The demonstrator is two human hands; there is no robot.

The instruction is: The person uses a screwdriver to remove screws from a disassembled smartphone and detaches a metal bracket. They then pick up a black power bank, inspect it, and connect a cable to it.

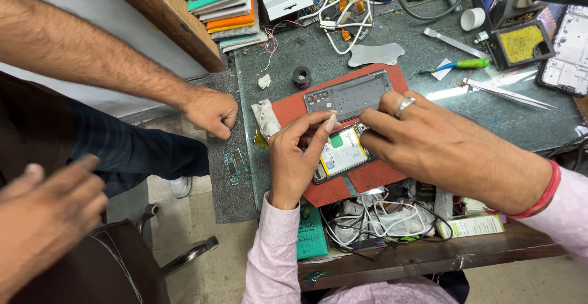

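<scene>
Pinning the opened phone (343,152) flat on the red mat (294,105), the left hand (297,157) pinched its near edge while the right hand (429,142) pressed fingers closed on its upper end, steadying it beside the grey back cover (352,93); another person's fist (211,111) rested nearby.

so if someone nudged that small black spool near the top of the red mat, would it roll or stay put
Probably stays put: the black spool appears to rest on a flat end, hole upward, on the glass bench top. It looks small and likely light, so it may slide on the smooth glass. Tipped onto its side, it could roll.
</scene>
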